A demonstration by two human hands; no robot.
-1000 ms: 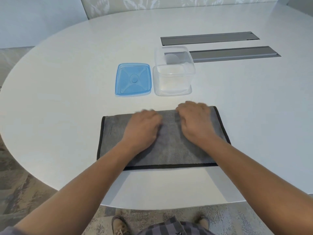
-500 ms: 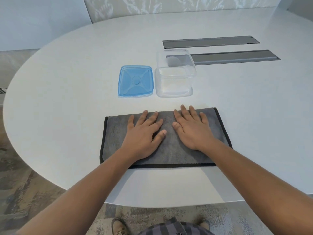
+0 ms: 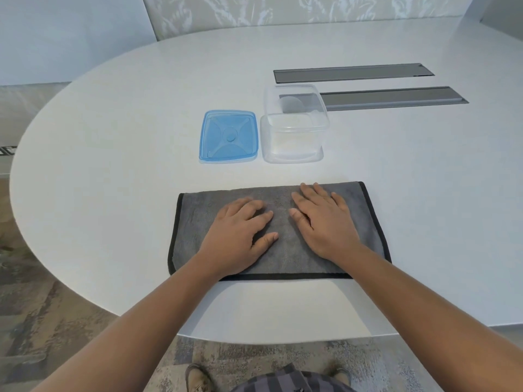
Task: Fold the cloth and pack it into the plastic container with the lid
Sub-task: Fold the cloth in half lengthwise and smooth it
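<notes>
A grey cloth (image 3: 195, 222) with a black hem lies folded into a wide rectangle near the front edge of the white table (image 3: 113, 165). My left hand (image 3: 237, 236) rests flat on its middle, fingers spread. Beside it, my right hand (image 3: 325, 222) also presses flat on the cloth, reaching toward its far edge. Neither hand grips anything. Behind the cloth stands the clear plastic container (image 3: 294, 128), open and empty. Its blue lid (image 3: 228, 136) lies flat just left of it.
Two grey cable hatches (image 3: 353, 72) (image 3: 396, 97) are set into the table behind the container. The table's rounded edge curves along the left and front. Below it are patterned carpet and my shoes (image 3: 198, 377).
My hands went from curled on the cloth to flat with fingers spread, and have slid slightly back toward me. The cloth has stayed in place.
</notes>
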